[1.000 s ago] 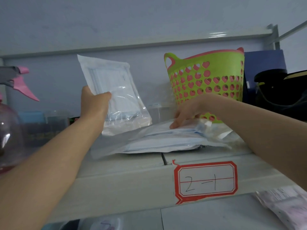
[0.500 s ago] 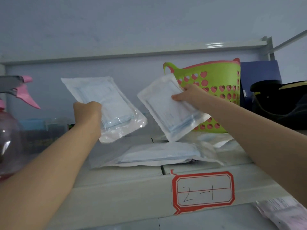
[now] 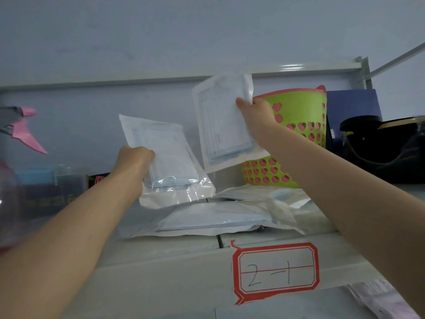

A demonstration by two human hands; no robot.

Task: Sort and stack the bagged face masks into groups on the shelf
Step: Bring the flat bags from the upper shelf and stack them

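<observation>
- I see the left hand (image 3: 135,157) grasping the left bag (image 3: 166,153) at its left edge, fingers curled round it.
- The left bag is in the air and tilted, its top leaning left. Its clear bottom flap hangs just above the pile (image 3: 213,221).
- The right hand (image 3: 257,116) grasps the right bag (image 3: 220,127) by its right edge, thumb on the front face.
- The right bag is held near upright, in front of the left side of the basket (image 3: 301,125).
- The right bag sits higher than the left one. Their near corners come close, and I can't tell if they touch.
- The pile of bagged masks lies flat on the shelf (image 3: 161,261) under both held bags and across the seam in the boards. Blue mask edges show through the plastic.
- More bags (image 3: 264,194) lie behind the pile, at the foot of the basket.
- The basket is green with pink heart holes and a pink rim, and stands at the back right of the shelf.
- The label (image 3: 276,271), red-framed and reading "2-1", is stuck on the shelf's front edge, below the right end of the pile.
- A sprayer (image 3: 25,134) with a pink trigger is at far left.
- A black bag (image 3: 386,155) is at far right, with a blue box (image 3: 351,107) between it and the basket.
- A blurry packet (image 3: 386,300) shows below the shelf at bottom right.
</observation>
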